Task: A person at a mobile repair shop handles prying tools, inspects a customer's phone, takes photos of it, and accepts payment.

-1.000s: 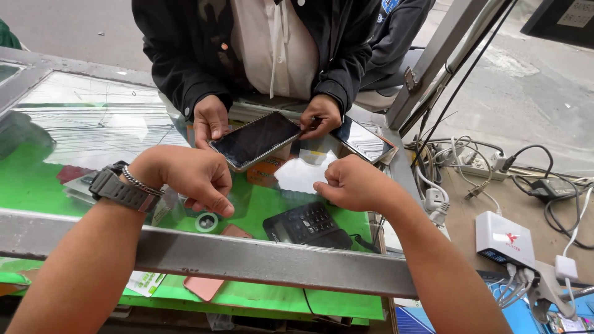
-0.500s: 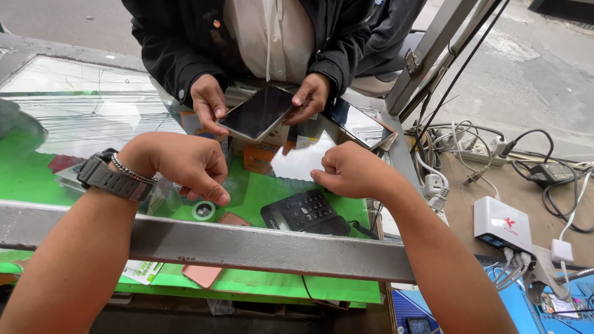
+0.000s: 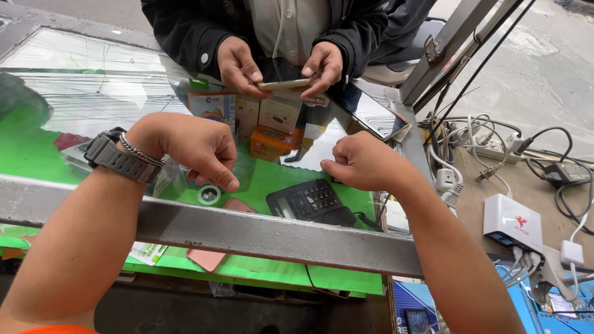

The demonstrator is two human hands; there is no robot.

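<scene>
Counter: both fists rest curled on the glass.
Left hand and right hand seem empty, though pinched fingertips may hide something; keep pressure light.

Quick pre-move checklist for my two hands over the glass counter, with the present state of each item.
1. Left hand free: cannot tell; loosely fisted over the glass, fingers pinched together, anything between them hidden.
2. Right hand free: cannot tell; fingers curled, tips hidden.
3. Phone secured: ok; the other person's hands hold it at both ends, above the counter.
4. Glass sound: not ok; crack lines run across the left pane.
5. Calculator reachable: not ok; it lies under the glass.
6. Cables away from hands: ok; they lie to the right.
</scene>
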